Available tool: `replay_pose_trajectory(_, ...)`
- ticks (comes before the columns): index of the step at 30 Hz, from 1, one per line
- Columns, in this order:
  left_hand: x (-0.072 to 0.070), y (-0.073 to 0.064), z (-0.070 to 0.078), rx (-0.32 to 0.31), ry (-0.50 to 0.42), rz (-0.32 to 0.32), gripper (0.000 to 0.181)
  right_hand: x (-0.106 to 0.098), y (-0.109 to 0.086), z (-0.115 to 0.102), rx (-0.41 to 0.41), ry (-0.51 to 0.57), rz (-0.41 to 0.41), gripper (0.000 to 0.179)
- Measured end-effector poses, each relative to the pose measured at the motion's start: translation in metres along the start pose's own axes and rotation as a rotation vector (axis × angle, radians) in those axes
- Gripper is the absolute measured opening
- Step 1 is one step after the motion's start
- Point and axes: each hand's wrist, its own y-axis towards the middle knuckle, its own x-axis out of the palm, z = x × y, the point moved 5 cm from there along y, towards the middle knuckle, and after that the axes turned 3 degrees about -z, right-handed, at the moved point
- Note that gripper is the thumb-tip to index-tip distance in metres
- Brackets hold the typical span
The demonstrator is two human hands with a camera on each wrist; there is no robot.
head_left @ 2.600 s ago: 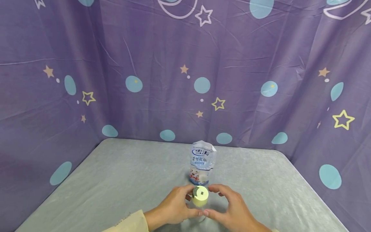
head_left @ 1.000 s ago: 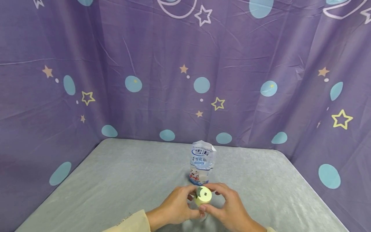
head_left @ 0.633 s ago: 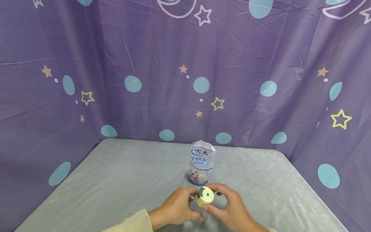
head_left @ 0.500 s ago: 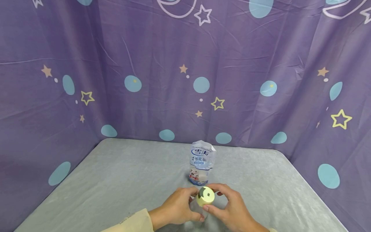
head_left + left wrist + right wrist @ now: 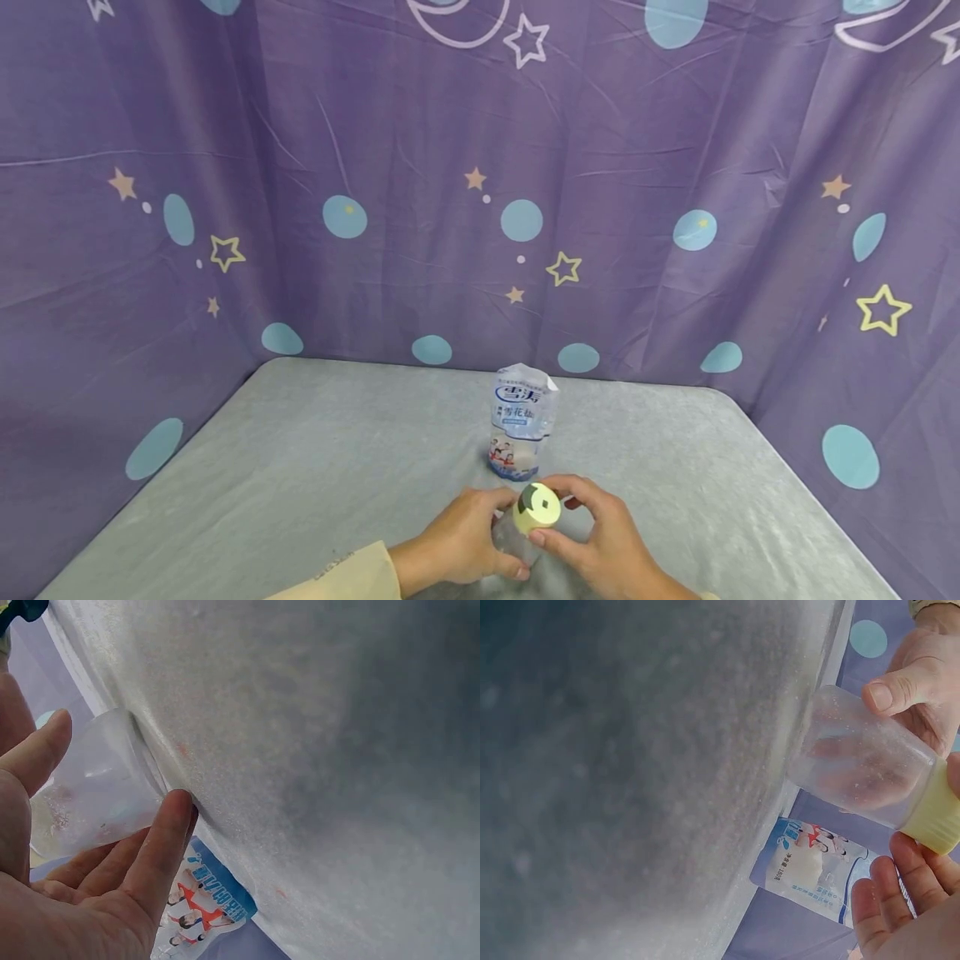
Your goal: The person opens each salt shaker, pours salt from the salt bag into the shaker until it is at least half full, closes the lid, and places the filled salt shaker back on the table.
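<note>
A see-through plastic jar point(image 5: 862, 761) with a pale yellow lid point(image 5: 531, 515) is between my hands near the front of the table. In the head view the jar leans to the right, and a dark patch marks the lid's top. My left hand point(image 5: 463, 537) grips the jar's body, thumb on the near side, fingers on the far side. My right hand point(image 5: 603, 533) pinches the lid between thumb and fingers. Whitish residue clings inside the jar in the wrist views. Just behind stands a blue and white pouch point(image 5: 517, 421) printed with Chinese characters.
The table point(image 5: 360, 450) has a grey-green cloth cover. A purple curtain point(image 5: 442, 275) with stars, moons and blue dots stands behind it and at both sides.
The jar's lid has moved to the right and tilted over. My right thumb has come up onto the lid, and my left hand has shifted slightly right along with the jar.
</note>
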Motion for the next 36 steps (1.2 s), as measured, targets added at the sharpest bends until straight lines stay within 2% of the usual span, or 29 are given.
replay_pose_trajectory(9, 0.0011, -0.0014, 0.0004, -0.002, -0.028, 0.000, 0.061, -0.0017, -0.0011, -0.0007, -0.047, 0.011, 0.000, 0.046)
replay_pose_trajectory(16, 0.0013, -0.0017, 0.0000, 0.011, -0.056, 0.008, 0.056, -0.0028, -0.0010, 0.0009, -0.031, 0.029, -0.009, 0.046)
replay_pose_trajectory(25, 0.0014, -0.0024, 0.0014, 0.031, -0.049, 0.018, 0.051, -0.0027, -0.0018, 0.0030, -0.035, 0.069, -0.023, 0.046)
replay_pose_trajectory(31, 0.0006, -0.0018, 0.0031, 0.032, -0.046, 0.010, 0.049, -0.0030, -0.0009, 0.0007, -0.069, 0.073, -0.028, 0.047)
replay_pose_trajectory(36, 0.0003, -0.0016, 0.0042, 0.032, -0.030, 0.007, 0.048, -0.0033, -0.0001, 0.0008, -0.047, 0.090, -0.054, 0.047)
